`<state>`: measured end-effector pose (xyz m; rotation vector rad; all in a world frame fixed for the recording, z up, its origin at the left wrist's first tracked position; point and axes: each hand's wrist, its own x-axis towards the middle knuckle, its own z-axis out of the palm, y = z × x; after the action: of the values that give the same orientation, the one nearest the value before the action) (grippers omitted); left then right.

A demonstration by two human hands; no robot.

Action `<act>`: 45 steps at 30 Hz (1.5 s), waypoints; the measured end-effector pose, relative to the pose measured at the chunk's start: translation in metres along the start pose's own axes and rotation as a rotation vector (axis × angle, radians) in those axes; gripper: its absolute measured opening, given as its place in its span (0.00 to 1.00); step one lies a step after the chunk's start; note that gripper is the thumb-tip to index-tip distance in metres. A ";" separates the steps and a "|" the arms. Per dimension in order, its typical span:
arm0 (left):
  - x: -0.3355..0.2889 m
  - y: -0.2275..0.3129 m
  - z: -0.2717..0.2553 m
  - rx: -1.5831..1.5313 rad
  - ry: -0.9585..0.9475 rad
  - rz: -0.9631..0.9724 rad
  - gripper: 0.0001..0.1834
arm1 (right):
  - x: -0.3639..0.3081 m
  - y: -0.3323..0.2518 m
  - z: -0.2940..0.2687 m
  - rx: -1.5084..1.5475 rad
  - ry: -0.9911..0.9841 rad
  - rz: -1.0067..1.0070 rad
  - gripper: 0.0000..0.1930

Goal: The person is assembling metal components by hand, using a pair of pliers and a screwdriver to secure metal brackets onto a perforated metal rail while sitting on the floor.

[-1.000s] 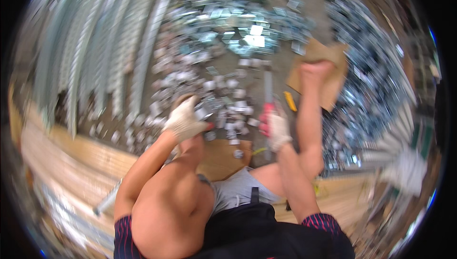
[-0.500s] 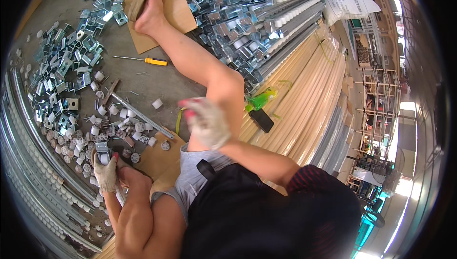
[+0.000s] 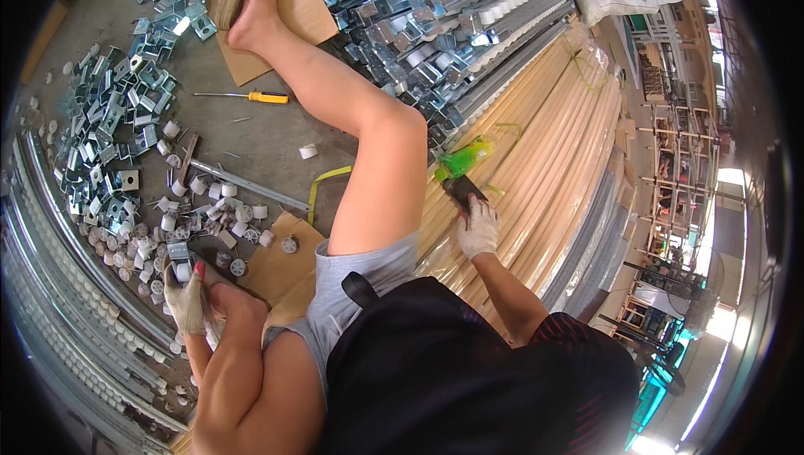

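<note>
**Technician:** Report the left side.

**Operator:** From my remote station, through the head camera, I read my off-white gloved left hand (image 3: 188, 300) at lower left. Its fingers are narrow, holding a silvery metal bracket with a white roller (image 3: 179, 262). The grip is low on the part, which probably leaves its upper end exposed. It is held beside the heap of small white plastic rollers (image 3: 138, 267) on the grey concrete floor (image 3: 222, 133); that position likely keeps loose parts within short reach.

**Technician:** And the right?

**Operator:** My off-white gloved right hand (image 3: 481, 233) reaches out to a dark, slab-shaped phone (image 3: 461, 190). The fingers overlap its near end. I cannot tell whether they grip it or only rest on it. The phone lies on the long, cream-coloured, film-wrapped lengths (image 3: 544, 179), just beside a bright green plastic bottle (image 3: 466, 159). I judge that this raised surface serves to separate personal items from the metal parts.

**Technician:** Explain the floor layout.

**Operator:** The loose blue-silver metal brackets (image 3: 109, 112) lie in a heap adjoining the rollers, presumably for picking by kind. A yellow-handled screwdriver (image 3: 266, 97) lies apart from both heaps, where it is easily found. A brown cardboard sheet (image 3: 306, 20) lies under the outstretched foot (image 3: 258, 20), likely as a pad against the concrete.
</note>
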<state>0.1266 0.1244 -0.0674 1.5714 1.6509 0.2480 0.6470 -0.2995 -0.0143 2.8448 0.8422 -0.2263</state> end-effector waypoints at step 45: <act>-0.187 -0.042 -0.080 0.277 0.023 -0.297 0.34 | 0.015 0.072 -0.024 -0.044 0.564 0.312 0.27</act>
<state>0.0200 -0.0211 0.0350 1.4957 1.9752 -0.1243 0.7009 -0.3462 0.0142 2.9726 0.4494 0.6493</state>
